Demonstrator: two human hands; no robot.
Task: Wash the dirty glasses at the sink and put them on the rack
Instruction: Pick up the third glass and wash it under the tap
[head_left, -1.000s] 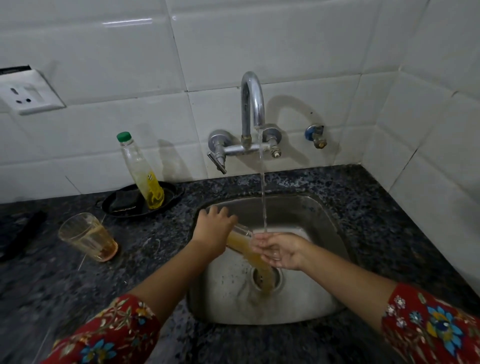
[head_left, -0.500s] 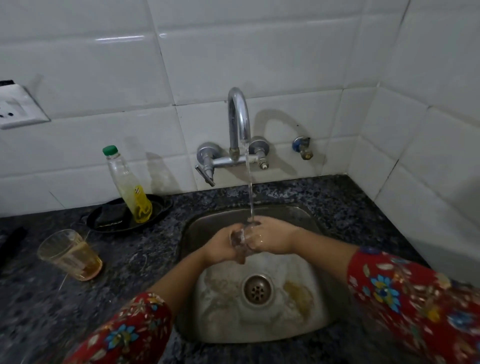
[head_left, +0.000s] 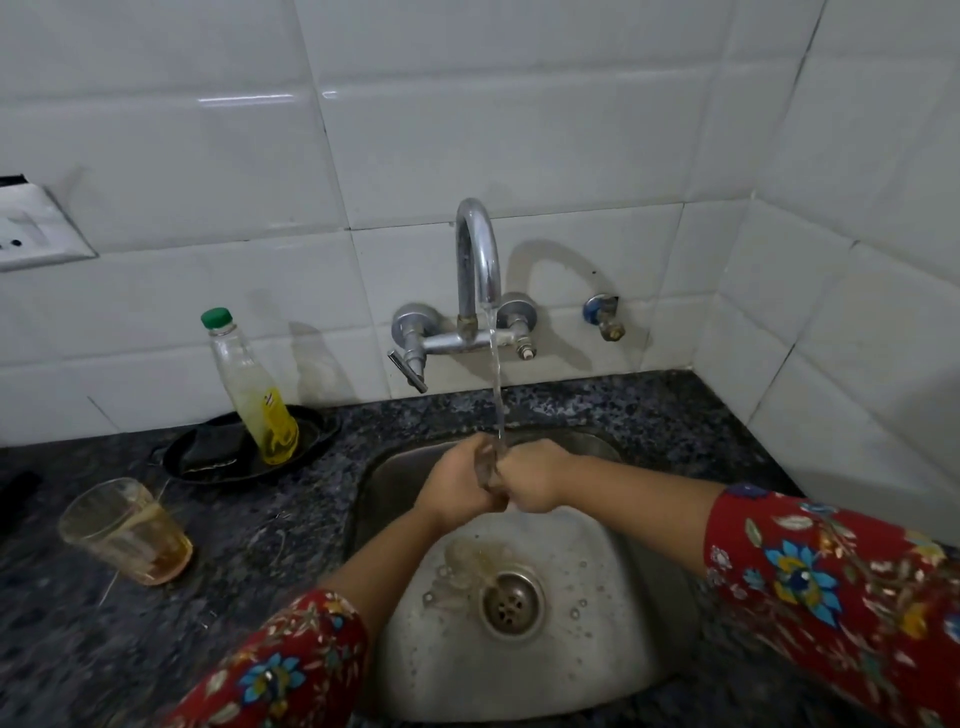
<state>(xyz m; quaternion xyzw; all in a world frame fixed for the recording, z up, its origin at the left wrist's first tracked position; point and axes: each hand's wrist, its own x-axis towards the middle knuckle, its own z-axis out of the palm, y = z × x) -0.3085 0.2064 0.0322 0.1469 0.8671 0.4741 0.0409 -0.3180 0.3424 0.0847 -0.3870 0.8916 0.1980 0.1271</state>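
Over the steel sink (head_left: 613, 670), my left hand (head_left: 457, 486) and my right hand (head_left: 535, 480) both grip a clear glass (head_left: 485, 467), which is mostly hidden between them. Water from the chrome tap (head_left: 475, 260) runs straight onto the glass. A second glass (head_left: 124, 530) with amber liquid in its bottom stands on the dark counter at the left. Brownish residue lies on the sink floor beside the drain (head_left: 511, 603).
A green-capped bottle of yellow dish liquid (head_left: 252, 389) stands in a black dish (head_left: 218, 457) with a dark scrubber, left of the sink. A wall socket (head_left: 36, 234) is at far left. Tiled walls close the back and right. No rack is in view.
The glass was tilted, pouring amber liquid into the sink, with my right hand under the stream. Both hands have since closed round it under the running water.
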